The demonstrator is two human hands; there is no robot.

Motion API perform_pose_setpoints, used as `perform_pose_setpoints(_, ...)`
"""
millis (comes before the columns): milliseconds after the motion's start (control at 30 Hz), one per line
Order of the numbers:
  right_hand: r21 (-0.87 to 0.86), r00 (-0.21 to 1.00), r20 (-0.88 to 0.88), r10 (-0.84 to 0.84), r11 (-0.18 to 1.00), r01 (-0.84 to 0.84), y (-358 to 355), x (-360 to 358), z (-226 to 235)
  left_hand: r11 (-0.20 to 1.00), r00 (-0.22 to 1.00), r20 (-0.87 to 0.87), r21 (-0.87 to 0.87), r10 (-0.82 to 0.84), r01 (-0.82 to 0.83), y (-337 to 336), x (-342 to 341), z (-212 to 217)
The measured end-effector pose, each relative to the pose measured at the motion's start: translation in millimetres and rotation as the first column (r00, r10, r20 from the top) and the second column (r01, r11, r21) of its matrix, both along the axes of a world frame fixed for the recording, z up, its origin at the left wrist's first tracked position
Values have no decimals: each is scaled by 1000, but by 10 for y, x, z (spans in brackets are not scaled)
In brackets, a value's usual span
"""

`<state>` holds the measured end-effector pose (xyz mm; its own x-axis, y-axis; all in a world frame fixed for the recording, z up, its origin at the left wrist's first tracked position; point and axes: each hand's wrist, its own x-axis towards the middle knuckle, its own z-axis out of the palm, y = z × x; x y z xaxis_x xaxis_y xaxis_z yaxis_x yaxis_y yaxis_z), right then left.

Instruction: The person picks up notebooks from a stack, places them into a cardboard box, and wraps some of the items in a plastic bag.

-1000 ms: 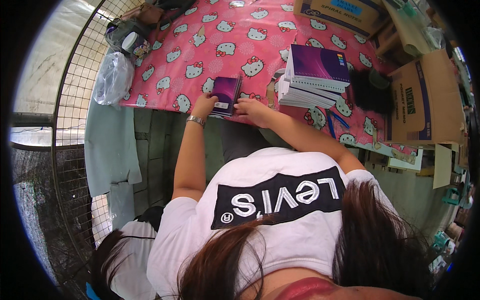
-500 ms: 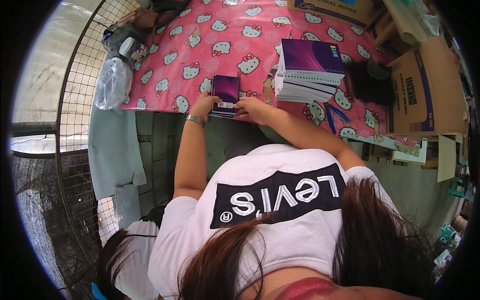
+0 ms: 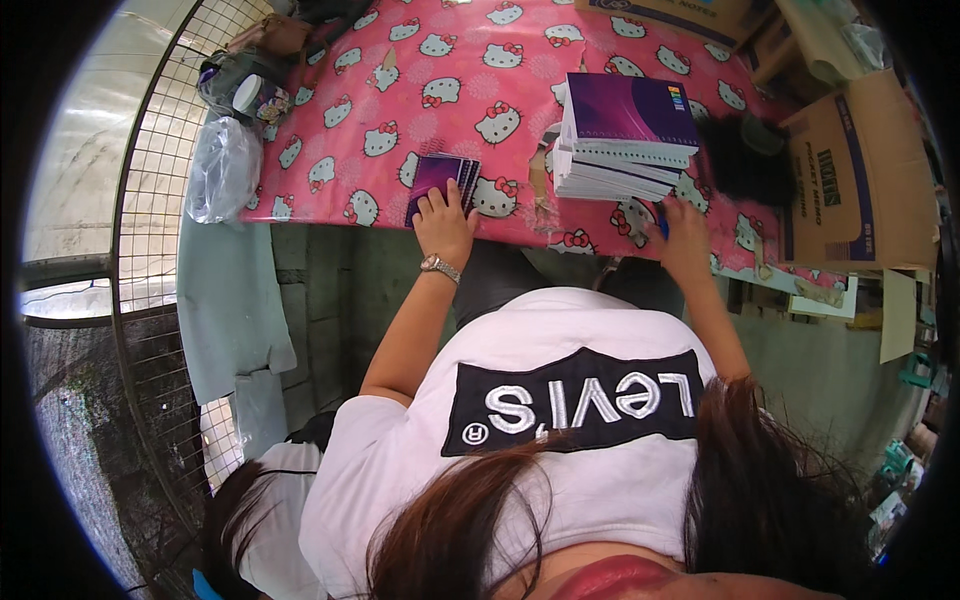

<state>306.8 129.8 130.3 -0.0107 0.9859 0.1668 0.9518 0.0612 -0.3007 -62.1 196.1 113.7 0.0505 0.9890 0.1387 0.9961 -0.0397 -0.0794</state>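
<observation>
My left hand (image 3: pixel 446 224), a watch at its wrist, rests with outstretched fingers on a small stack of purple spiral notebooks (image 3: pixel 436 176) at the table's near edge. The stack lies slightly turned, wire binding at its far side. Farther right, my right hand (image 3: pixel 686 238) is closed at the table edge around blue-handled pliers (image 3: pixel 663 226); only a bit of the blue handle shows past the fingers. Just beyond that hand stands a tall pile of larger purple-covered spiral notebooks (image 3: pixel 630 110), its layers fanned unevenly.
A pink table cover (image 3: pixel 400 110) with cat faces is torn near the big pile. Cardboard boxes (image 3: pixel 850 180) stand at the right, beside a dark furry item (image 3: pixel 740 160). At the left are a clear plastic bag (image 3: pixel 225 170), a white-lidded jar (image 3: pixel 262 98) and a wire mesh wall (image 3: pixel 150 150).
My right hand has left the small notebooks and moved right to the pliers. My left hand has shifted on top of the small stack, which is now slightly turned.
</observation>
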Motion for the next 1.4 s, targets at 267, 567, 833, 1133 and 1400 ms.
perform_pose_setpoints(267, -214, 998, 16, 61, 975, -56, -176, 187, -361, 955, 809, 586, 206, 54, -213, -360, -375, -202)
perform_pose_setpoints(567, -60, 740, -123, 662, 739, -671, 529, -1865, -6, 947, 390, 873, -209, 294, -246, -557, -370, -444)
perform_pose_setpoints(833, 123, 690, 274, 670, 687, -716, 895, -2127, -246, 935, 107, 941, -298, 322, -194, -555, -374, -510)
perform_pose_setpoints(1133, 60, 709, 215, 672, 715, -696, 873, -2221, -166, 933, 54, 942, -317, 330, -168, -532, -399, -586)
perform_pose_setpoints(1400, -173, 775, 17, 632, 765, -620, 897, -2197, -275, 926, -56, 933, -359, 355, -118, -546, -423, -542)
